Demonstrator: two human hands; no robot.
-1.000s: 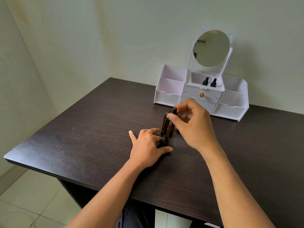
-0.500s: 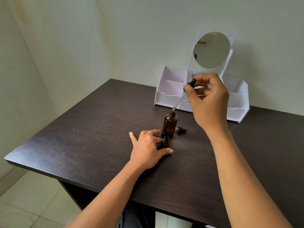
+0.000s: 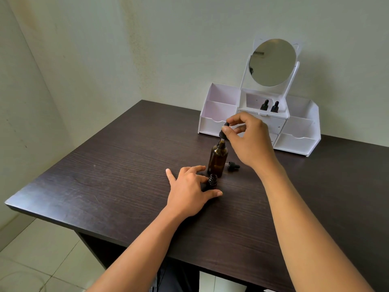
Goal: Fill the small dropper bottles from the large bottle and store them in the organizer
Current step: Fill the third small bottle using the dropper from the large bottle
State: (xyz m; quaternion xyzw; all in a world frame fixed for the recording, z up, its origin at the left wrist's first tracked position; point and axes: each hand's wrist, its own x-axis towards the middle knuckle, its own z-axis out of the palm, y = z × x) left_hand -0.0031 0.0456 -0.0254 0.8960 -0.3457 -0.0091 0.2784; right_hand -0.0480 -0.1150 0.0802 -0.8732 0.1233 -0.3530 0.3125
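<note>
right hand [image 3: 250, 140] lowered dropper [image 3: 222, 133] into large bottle [image 3: 217, 160].

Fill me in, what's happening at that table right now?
A person is partway through filling. The right hand pinches a dropper by its black bulb, with the glass tip at the mouth of the large amber bottle. The left hand holds the small open bottle on the table, just in front of the large one. A loose dropper cap lies beside the large bottle. Two capped dropper bottles stand in the organizer, under its mirror.
</note>
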